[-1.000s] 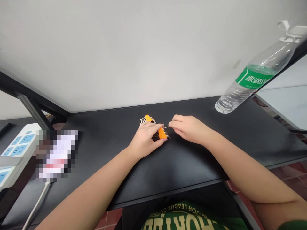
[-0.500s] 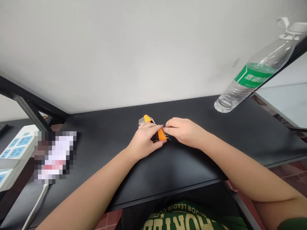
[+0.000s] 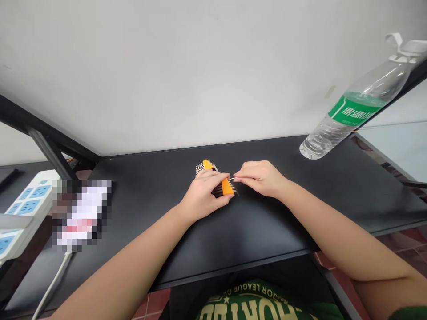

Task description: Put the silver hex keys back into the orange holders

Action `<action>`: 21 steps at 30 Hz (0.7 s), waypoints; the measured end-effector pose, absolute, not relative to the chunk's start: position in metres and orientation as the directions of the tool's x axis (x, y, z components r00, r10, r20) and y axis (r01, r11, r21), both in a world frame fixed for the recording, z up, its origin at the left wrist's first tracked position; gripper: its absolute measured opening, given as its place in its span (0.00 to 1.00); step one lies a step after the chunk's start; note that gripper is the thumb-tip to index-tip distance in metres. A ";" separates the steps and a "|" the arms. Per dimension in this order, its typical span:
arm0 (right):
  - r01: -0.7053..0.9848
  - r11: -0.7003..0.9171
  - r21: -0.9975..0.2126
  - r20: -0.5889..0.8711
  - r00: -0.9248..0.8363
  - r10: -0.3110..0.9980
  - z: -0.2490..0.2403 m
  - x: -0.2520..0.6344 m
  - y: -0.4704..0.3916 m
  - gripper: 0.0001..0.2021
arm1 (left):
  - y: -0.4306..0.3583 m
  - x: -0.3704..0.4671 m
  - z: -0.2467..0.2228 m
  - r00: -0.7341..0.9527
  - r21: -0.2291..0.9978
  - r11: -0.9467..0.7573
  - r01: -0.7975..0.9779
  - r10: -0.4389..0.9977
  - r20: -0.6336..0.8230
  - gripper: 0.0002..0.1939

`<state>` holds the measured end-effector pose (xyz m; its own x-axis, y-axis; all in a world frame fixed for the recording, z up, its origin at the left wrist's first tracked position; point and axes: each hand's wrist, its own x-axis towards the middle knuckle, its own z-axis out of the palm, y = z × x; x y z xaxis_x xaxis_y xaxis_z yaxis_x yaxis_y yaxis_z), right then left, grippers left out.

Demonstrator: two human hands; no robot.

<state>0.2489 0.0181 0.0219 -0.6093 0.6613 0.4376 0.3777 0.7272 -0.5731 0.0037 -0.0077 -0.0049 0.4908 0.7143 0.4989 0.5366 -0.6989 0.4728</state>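
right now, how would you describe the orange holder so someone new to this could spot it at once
Start with the black table against the pale wall. Near its middle, in the left hand, is the orange holder with a row of slim rods. Its orange colour sets it apart from the green-labelled bottle and white power strip.

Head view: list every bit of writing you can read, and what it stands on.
"鼎湖山", on the green label of the bottle; the line beneath is too small to read.
"JOR LEAGUE C", upside down on the shirt, cut short; the big letters below are cropped.
The phone screen is too blurred to read.
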 end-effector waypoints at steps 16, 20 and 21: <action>0.049 -0.116 -0.992 -0.118 -0.686 0.718 0.009 0.240 0.025 0.16 | -0.011 0.006 -0.002 0.534 0.425 -0.768 0.479 0.640 0.553 0.22; -0.003 -0.310 -0.951 -0.213 -0.720 0.660 0.004 0.236 0.023 0.18 | -0.014 0.007 0.001 0.551 0.384 -0.805 0.451 0.590 0.590 0.22; -0.007 -0.334 -0.943 -0.225 -0.727 0.649 0.003 0.235 0.022 0.18 | -0.014 0.007 0.002 0.551 0.378 -0.806 0.455 0.588 0.592 0.22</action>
